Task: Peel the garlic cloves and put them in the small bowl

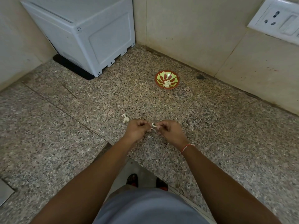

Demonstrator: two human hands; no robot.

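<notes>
Above the granite counter (210,126), we pinch one garlic clove (154,125) between curled fingers of our left hand (136,129) and right hand (169,130). Just beyond lies garlic (125,118). Farther off, the small bowl (167,79) contains peeled cloves (166,83).

Looks like a home kitchen: speckled stone bench (210,126), tiled wall (186,29), wall socket (275,21), white appliance (90,34) in the corner.
</notes>
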